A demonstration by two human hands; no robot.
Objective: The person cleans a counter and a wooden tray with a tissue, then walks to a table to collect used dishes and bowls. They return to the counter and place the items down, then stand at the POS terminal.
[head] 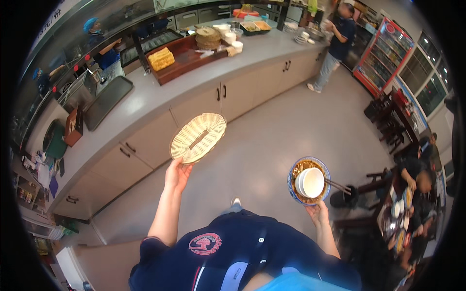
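My left hand (pixel 178 174) grips the near rim of an oval woven basket (pixel 184 140), tilted so its inside shows. Only a dark brown strip is visible on the basket's bottom. On the right, my right hand (pixel 319 211) holds a blue-and-white patterned bowl (pixel 290 182) by its near edge. Brown broth with bits of food shows inside it. Two small white bowls (pixel 313 183), one nested in the other, lie tipped in the broth. A pair of chopsticks (pixel 338 186) sticks out over the bowl's right rim.
A long grey counter (pixel 156 96) curves ahead, bearing a wooden tray (pixel 182 69), a dark flat tray (pixel 109 102) and stacked dishes. Beyond its far end stands a person (pixel 340 36) near a red drinks fridge (pixel 386 54). Seated diners occupy a table (pixel 386 222) at right, with a dark stool nearby.
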